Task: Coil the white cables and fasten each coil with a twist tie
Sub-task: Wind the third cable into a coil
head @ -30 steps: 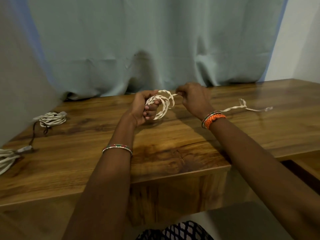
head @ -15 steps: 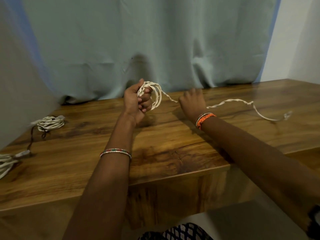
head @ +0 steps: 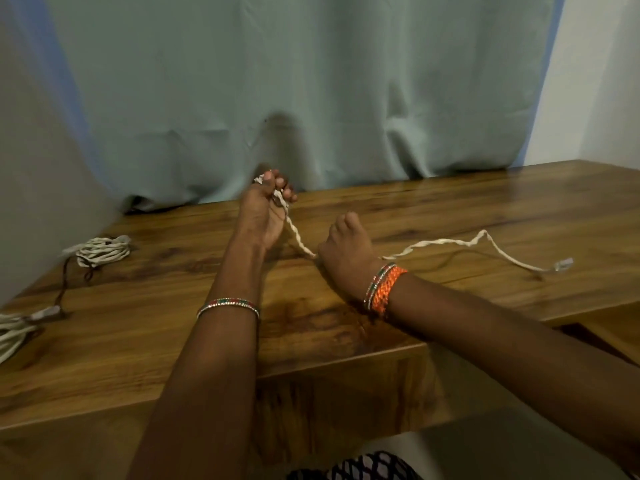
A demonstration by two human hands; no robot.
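Observation:
My left hand (head: 264,208) is raised above the wooden table (head: 346,327), fingers curled round the wound loops of a white cable (head: 446,242). From that fist a taut strand runs down and right into my right hand (head: 346,251), which grips the cable low near the tabletop. Past my right hand the loose tail lies across the table and ends in a plug (head: 562,264) at the right. The loops themselves are mostly hidden inside my left fist.
A coiled white cable (head: 102,251) lies at the left back of the table with a dark tie strand (head: 64,289) trailing from it. Another white bundle (head: 14,332) sits at the far left edge. A grey-green curtain (head: 311,98) hangs behind.
My left hand rose and turned, closing over the loops. My right hand slid down along the cable toward the tabletop, and the loose tail stretched out further to the right.

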